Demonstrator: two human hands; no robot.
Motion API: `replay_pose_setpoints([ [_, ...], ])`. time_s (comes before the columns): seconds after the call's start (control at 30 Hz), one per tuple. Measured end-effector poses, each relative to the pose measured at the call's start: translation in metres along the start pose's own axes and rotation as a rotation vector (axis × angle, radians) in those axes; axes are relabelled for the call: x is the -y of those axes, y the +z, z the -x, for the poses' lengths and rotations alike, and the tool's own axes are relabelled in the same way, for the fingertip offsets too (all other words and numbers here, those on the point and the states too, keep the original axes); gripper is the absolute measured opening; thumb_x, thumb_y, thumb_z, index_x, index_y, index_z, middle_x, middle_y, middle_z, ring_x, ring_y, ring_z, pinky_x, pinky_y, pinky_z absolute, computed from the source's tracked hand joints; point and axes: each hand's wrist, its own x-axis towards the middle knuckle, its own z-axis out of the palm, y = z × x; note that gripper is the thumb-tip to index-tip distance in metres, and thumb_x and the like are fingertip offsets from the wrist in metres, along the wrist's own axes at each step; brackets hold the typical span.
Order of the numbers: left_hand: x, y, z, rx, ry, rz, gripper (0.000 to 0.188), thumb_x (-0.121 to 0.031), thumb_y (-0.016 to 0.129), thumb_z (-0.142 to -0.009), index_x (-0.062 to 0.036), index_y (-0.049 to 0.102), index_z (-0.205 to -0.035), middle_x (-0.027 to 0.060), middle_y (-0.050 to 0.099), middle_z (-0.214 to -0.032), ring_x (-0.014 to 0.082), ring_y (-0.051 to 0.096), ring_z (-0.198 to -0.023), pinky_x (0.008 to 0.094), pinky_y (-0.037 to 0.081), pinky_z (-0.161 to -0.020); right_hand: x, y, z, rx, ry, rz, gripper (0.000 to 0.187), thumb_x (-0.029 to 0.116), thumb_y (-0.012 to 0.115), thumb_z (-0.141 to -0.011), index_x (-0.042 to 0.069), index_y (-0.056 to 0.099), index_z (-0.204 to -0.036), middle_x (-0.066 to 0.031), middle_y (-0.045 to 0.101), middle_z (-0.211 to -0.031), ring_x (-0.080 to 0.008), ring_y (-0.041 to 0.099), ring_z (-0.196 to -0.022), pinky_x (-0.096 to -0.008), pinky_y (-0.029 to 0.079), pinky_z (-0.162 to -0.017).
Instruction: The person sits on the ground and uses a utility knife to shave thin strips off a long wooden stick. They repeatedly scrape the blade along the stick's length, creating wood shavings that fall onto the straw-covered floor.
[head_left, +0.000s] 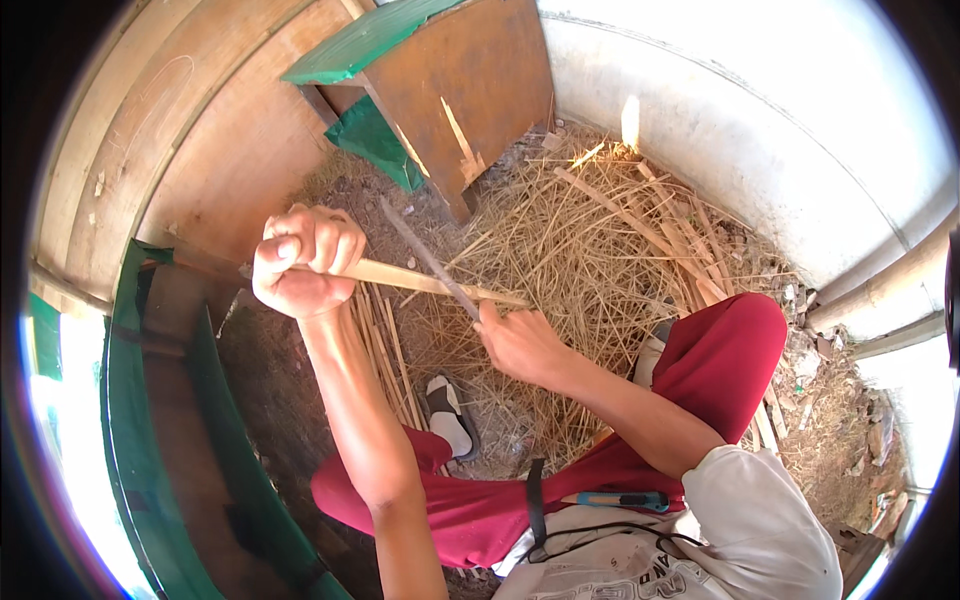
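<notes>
My left hand, raised at the left, is closed in a fist round one end of a pale bamboo strip. The strip slants down to the right, its far end close by my right hand. That hand grips a knife, its handle hidden in the fingers. The long, dull grey knife blade points up and to the left, crossing the strip near its middle. Below the left fist, several thin bamboo strips lie on the ground.
Straw-like shavings cover the ground ahead, with split bamboo pieces at the right. A brown wooden box with a green top stands at the back. A green-edged frame is at left. A blue-and-black tool rests at my lap.
</notes>
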Motion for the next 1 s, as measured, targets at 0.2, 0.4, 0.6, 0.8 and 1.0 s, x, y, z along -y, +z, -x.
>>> replay_pose_setpoints([
  [0.2,0.016,0.018,-0.023,0.075,-0.041,0.046,0.037,-0.009,0.049,-0.081,-0.011,0.024,-0.054,-0.001,0.024,-0.046,0.0107,0.017,-0.038,0.0302,0.017,-0.037,-0.11,0.092,-0.017,-0.104,0.049,0.15,0.025,0.011,0.045,-0.098,-0.01,0.048,-0.111,-0.0157,0.062,-0.07,-0.026,0.062,-0.054,-0.0395,0.051,-0.045],
  [0.4,0.016,0.0,-0.019,0.113,0.0,0.034,0.04,-0.016,0.05,-0.086,-0.0143,0.025,-0.055,-0.0029,0.025,-0.043,0.008,0.018,-0.034,0.027,0.014,-0.034,-0.017,-0.008,0.003,0.092,0.113,-0.008,0.028,0.015,0.045,-0.1,-0.009,0.047,-0.115,-0.0173,0.065,-0.077,-0.0335,0.066,-0.066,-0.0442,0.054,-0.058],
  [0.6,0.022,0.017,-0.028,0.14,-0.007,0.005,0.04,-0.015,0.051,-0.086,-0.0142,0.025,-0.055,-0.0029,0.026,-0.043,0.008,0.019,-0.034,0.0263,0.015,-0.034,-0.147,0.105,0.002,0.162,0.249,0.064,0.032,0.013,0.049,-0.095,-0.008,0.044,-0.12,-0.023,0.066,-0.079,-0.0382,0.068,-0.07,-0.048,0.055,-0.063],
  [0.8,0.012,-0.003,-0.019,0.044,0.019,-0.027,0.037,-0.016,0.05,-0.086,-0.0139,0.027,-0.057,-0.0037,0.026,-0.046,0.0074,0.017,-0.037,0.0278,0.014,-0.036,-0.057,0.04,-0.011,0.049,0.213,-0.097,0.035,0.019,0.047,-0.099,-0.009,0.042,-0.119,-0.0228,0.063,-0.073,-0.0388,0.065,-0.066,-0.0485,0.053,-0.059],
  [1.0,0.023,0.003,-0.028,0.011,-0.024,-0.054,0.036,-0.017,0.05,-0.086,-0.014,0.028,-0.057,-0.0036,0.026,-0.048,0.0085,0.017,-0.039,0.0291,0.013,-0.038,-0.157,0.132,0.007,0.18,0.346,0.009,0.036,0.021,0.049,-0.1,-0.009,0.042,-0.118,-0.0206,0.063,-0.07,-0.0376,0.064,-0.065,-0.0471,0.053,-0.059],
])
